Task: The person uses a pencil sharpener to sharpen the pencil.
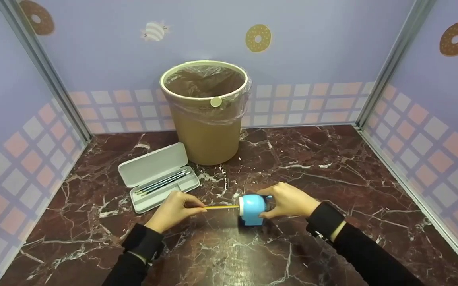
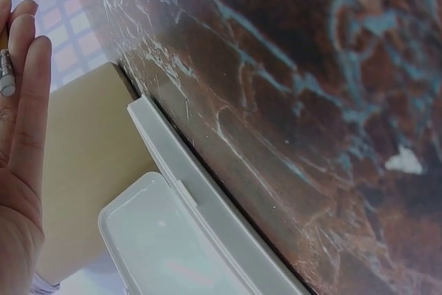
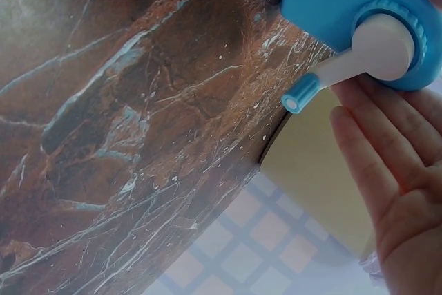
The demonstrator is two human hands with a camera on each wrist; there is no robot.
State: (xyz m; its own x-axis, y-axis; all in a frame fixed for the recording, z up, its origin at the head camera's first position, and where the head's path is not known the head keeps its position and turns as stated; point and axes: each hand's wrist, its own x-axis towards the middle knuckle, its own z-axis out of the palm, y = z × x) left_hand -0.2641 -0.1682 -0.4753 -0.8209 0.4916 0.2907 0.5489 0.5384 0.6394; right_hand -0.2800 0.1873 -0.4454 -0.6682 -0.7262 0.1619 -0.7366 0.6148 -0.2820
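My left hand [image 1: 174, 210] pinches a yellow pencil [image 1: 222, 207] near its eraser end, between thumb and fingers. The eraser and metal band [image 2: 6, 77] show beside the fingers in the left wrist view. At the other end, the pencil meets the white front of a blue crank pencil sharpener [image 1: 253, 205]. Around the sharpener's back and side, my right hand [image 1: 288, 200] grips the body with thumb and fingers. A white crank with a blue knob [image 3: 302, 94] sticks out from its back in the right wrist view.
An open grey pencil case [image 1: 153, 167] with several dark pencils [image 1: 161, 183] lies at the left. Behind it stands a tan trash bin [image 1: 207, 135] with a clear liner. The marbled table [image 1: 332, 171] is bounded by patterned walls.
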